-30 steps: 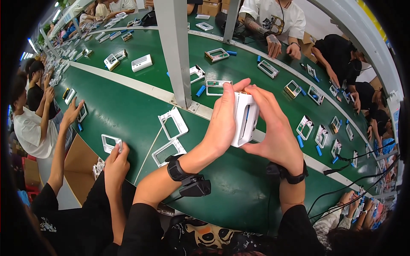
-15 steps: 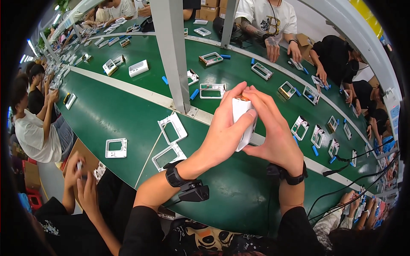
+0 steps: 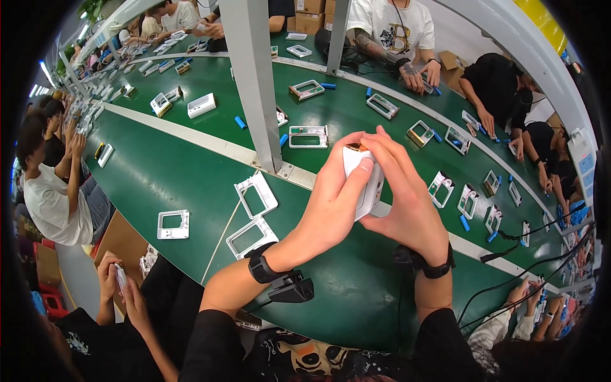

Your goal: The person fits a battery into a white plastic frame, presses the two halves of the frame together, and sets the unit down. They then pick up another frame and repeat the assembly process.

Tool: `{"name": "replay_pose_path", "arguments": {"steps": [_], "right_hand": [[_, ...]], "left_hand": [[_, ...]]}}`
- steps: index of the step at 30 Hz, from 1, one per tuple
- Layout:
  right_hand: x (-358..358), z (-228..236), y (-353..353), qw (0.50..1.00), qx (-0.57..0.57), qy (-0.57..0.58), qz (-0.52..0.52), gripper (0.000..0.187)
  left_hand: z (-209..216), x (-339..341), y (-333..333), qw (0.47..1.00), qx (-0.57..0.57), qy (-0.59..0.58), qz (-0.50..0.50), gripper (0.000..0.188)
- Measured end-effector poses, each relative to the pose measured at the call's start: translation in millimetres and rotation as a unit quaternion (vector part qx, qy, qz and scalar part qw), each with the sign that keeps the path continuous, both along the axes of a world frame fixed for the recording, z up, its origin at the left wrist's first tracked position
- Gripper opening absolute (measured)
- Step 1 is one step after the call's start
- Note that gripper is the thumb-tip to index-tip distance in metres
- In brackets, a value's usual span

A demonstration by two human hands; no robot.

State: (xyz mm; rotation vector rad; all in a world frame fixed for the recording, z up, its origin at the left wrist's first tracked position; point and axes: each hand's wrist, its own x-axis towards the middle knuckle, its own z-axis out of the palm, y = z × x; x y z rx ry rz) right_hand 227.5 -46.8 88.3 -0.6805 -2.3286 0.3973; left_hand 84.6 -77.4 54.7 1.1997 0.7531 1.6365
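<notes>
- I have 1 white casing point(image 3: 370, 198) up off the desk point(image 3: 324, 280), between both hands, tilted, copper-coloured part showing at its top end.
- Left hand point(image 3: 328, 207): grip closed on the casing's left side, thumb laid along the face toward me.
- Right hand point(image 3: 412, 205): grip curved round the right side, fingers up top, thumb at the bottom end; gap between palm and casing. 2 hands, 1 casing.
- 2 black wrist straps point(image 3: 260, 264), one per wrist, each with a black device point(image 3: 291, 286).
- Left of my left forearm: 3 white open frames on the near part of the desk. 2 close together, the upper one point(image 3: 268, 193) and the lower one point(image 3: 270, 234) by the left strap; the third point(image 3: 185, 224) well apart, farther left.
- Beyond the pale strip point(image 3: 191, 130), right of the near grey post point(image 3: 248, 83): I count at least 10 framed units point(image 3: 309, 146), several showing green boards.
- Blue cylinders point(image 3: 240, 122): at least 7 scattered among them.
- Lower left: 1 co-worker, 2 hands point(image 3: 135, 305) on 1 small white piece point(image 3: 121, 277), cardboard box point(image 3: 121, 239) beside them.
- Far end: too small to count.
</notes>
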Motion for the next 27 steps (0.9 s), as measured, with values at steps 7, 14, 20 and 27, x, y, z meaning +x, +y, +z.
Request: {"name": "replay_pose_path", "arguments": {"steps": [7,14,20,27], "right_hand": [[13.1,0.0,-0.1,1.000,-0.004,0.016,0.005,0.095],[21.3,-11.1,5.5,0.998,0.055,0.019,0.028,0.102],[28.4,-11.3,6.4,0.990,-0.039,0.065,0.116,0.104],[12.7,-22.9,-1.4,0.860,-0.182,0.472,0.060,0.051]], "left_hand": [[-3.5,8.5,2.2,0.999,-0.007,0.004,-0.031,0.036],[-7.1,22.0,6.8,0.999,0.010,-0.011,0.033,0.028],[-13.2,18.9,1.9,0.992,0.072,0.044,0.095,0.025],[-10.4,30.3,-3.8,0.985,0.158,0.048,0.045,0.027]]}}
